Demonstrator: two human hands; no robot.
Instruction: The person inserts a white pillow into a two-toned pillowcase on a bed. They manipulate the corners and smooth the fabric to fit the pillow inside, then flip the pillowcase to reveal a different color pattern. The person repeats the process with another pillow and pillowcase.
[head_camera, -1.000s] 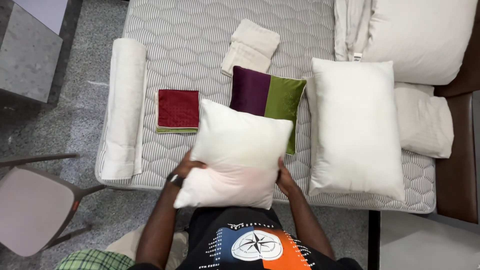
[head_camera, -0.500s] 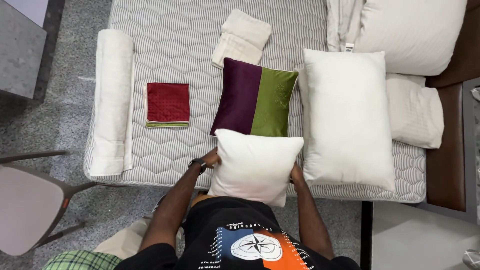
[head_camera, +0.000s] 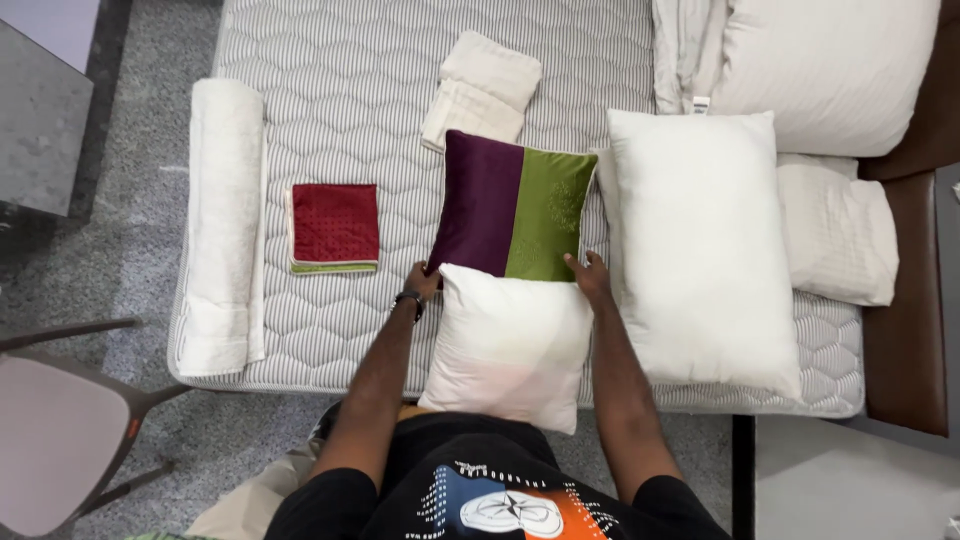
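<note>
A small white square cushion (head_camera: 508, 345) lies at the near edge of the mattress (head_camera: 350, 90), against my body. My left hand (head_camera: 424, 281) grips its far left corner and my right hand (head_camera: 590, 277) grips its far right corner. Just beyond it lies a purple and green cushion (head_camera: 513, 207), and my fingers touch its near edge. A large white pillow (head_camera: 700, 245) lies to the right of both.
A rolled white towel (head_camera: 222, 225) lies along the left edge, a folded red cloth (head_camera: 334, 226) beside it, folded beige cloths (head_camera: 482, 90) further back. More pillows (head_camera: 835, 235) sit at the right by a brown headboard (head_camera: 905, 320). A chair (head_camera: 60, 425) stands at lower left.
I have lowered the white cushion toward me onto the mattress's near edge, uncovering the purple and green cushion. My hands moved from its sides up to its far corners.
</note>
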